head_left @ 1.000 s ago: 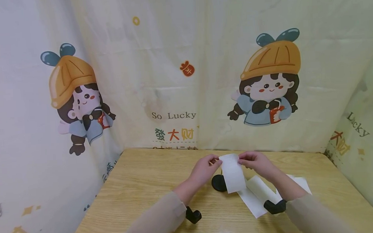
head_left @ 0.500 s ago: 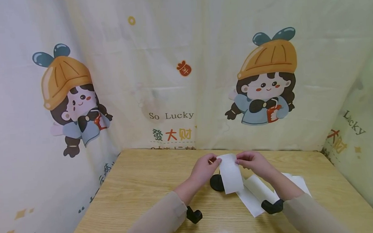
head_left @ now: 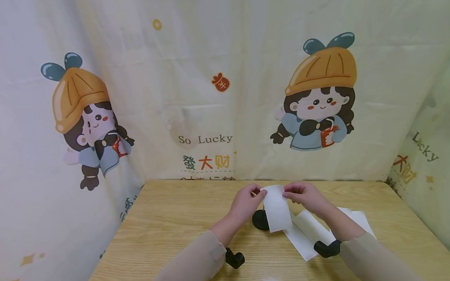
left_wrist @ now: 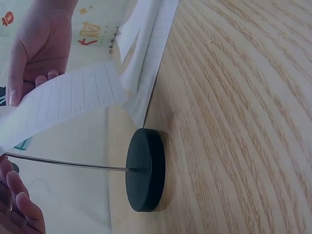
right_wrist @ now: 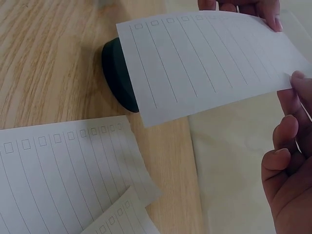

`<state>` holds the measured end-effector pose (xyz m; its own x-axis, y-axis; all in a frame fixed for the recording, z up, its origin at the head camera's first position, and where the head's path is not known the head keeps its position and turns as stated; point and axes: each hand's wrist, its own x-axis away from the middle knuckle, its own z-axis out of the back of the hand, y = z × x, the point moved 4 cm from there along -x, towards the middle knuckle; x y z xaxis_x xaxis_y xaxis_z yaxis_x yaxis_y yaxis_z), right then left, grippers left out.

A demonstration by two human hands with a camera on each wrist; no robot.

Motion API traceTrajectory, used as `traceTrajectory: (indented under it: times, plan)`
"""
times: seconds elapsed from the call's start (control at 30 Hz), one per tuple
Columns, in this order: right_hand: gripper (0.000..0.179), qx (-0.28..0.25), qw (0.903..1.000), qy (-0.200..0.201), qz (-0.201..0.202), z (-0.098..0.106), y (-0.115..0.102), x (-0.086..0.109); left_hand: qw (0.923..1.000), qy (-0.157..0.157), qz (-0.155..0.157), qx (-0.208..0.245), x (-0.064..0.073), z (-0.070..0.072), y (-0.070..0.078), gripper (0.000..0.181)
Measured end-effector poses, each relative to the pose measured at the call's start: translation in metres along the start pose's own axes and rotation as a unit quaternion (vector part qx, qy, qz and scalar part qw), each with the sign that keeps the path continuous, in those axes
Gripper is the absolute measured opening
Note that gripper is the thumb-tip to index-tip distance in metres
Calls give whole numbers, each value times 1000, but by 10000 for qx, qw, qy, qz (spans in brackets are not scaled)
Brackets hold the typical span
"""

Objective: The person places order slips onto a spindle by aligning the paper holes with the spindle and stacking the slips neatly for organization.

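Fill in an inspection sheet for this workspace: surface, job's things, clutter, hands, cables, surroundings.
Surface: wood-grain table, light brown, with a bright reflection at the bottom of the head view.
Job's things: lined paper slip with small printed boxes, held off the table; round black base on the table with a thin metal rod rising from it, top end not visible.
Clutter: loose lined sheets, some overlapping, right of the base.
Hands: left hand and right hand pinch opposite edges of the slip near its top.
Cables: nothing seen.
Surroundings: cream cloth backdrop printed with cartoon figures and "So Lucky".
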<state>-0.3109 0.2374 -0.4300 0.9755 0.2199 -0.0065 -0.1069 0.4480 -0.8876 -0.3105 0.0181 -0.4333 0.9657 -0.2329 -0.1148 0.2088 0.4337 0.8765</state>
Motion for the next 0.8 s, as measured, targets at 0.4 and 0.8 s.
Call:
traceTrajectory:
  times: [0.4, 0.8]
  plan:
    - [32, -147, 9998, -128, 24, -3, -1, 2, 9999, 20, -31, 115, -1, -1, -2, 20]
    - [32, -109, 9997, -205, -40, -8, 7, 3, 9999, 36, -84, 114, -1, -3, -2, 18]
